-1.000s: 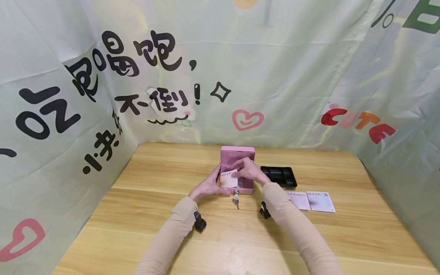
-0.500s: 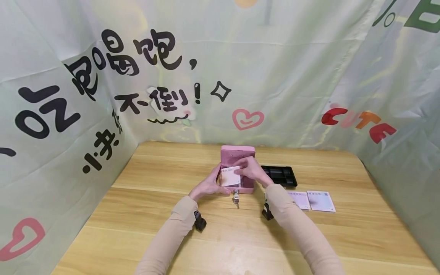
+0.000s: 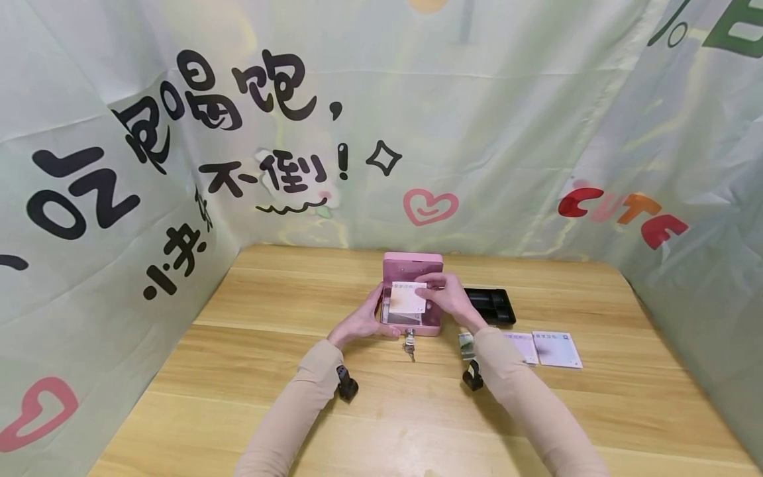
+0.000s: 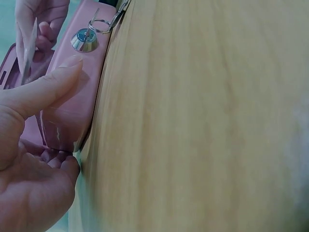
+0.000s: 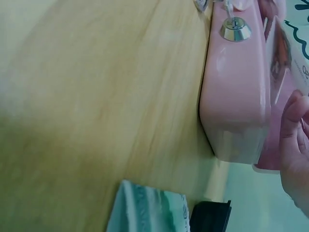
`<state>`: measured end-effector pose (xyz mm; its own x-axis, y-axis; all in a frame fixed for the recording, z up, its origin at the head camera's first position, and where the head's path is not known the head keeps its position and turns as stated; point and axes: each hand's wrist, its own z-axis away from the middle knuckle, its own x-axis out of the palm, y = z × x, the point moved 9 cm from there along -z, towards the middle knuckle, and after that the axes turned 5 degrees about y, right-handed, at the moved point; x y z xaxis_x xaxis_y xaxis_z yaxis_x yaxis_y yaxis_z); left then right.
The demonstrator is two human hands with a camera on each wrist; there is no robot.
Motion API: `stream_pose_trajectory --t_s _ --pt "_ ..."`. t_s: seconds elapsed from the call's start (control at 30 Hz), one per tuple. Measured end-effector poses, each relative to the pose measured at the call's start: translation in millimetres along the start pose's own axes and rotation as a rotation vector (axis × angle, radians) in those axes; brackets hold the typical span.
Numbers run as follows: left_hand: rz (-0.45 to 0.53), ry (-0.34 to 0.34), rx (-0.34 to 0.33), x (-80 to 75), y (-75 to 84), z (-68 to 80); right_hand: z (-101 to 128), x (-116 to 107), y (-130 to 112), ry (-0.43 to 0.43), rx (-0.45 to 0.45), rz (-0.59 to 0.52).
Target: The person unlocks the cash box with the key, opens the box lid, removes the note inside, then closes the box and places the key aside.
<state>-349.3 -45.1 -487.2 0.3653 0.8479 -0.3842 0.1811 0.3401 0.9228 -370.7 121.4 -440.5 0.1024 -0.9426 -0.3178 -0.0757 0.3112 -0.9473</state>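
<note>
A pink cash box [image 3: 426,330] stands at the middle back of the table with its lid [image 3: 411,258] raised. My left hand [image 3: 359,322] grips its left front corner, thumb [image 4: 53,87] on the front face and fingers curled at the side. Keys [image 3: 409,348] hang from the lock [image 4: 85,39] on the front. My right hand [image 3: 451,299] pinches a square printed paper sheet [image 3: 406,297] by its right edge, above the open box. In the left wrist view the sheet [image 4: 30,50] stands nearly edge-on. Further contents of the box are partly hidden behind it.
A black compartment tray [image 3: 507,320] lies right of the box. In front of it are two square printed papers, one pinkish [image 3: 520,346] and one bluish [image 3: 557,349]. A folded green banknote [image 3: 465,345] lies partly under my right forearm. Printed cloth [image 3: 489,152] walls the table in.
My right hand has lifted the paper sheet up and to the right, out of the box's left side. The green banknote has come into view. My left hand has stayed put.
</note>
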Motion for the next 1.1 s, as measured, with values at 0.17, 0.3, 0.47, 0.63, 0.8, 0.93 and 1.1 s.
stream_pose_trajectory --t_s 0.17,0.3,0.47,0.63,0.8,0.93,1.1 --pt "0.004 0.000 -0.006 0.4 -0.5 -0.4 6.1 -11.7 -1.5 0.040 0.008 -0.087" --pt "-0.001 -0.002 0.002 0.4 -1.1 -1.1 10.6 -18.1 -3.1 0.051 0.022 -0.122" --pt "0.007 -0.011 0.018 1.4 -0.2 -2.3 16.0 -25.8 -8.0 0.058 0.008 -0.141" --pt "0.019 -0.020 0.029 2.8 0.8 -3.4 21.8 -35.5 -7.9 0.073 -0.014 -0.159" --pt "0.021 -0.027 0.033 3.6 2.0 -2.6 32.1 -49.9 1.1 0.090 -0.005 -0.181" --pt "0.023 -0.033 0.050 3.9 4.5 -2.7 43.8 -66.2 11.4 0.130 0.018 -0.209" --pt "0.007 -0.025 0.047 2.2 4.6 -2.6 58.3 -85.4 20.9 0.165 0.020 -0.228"
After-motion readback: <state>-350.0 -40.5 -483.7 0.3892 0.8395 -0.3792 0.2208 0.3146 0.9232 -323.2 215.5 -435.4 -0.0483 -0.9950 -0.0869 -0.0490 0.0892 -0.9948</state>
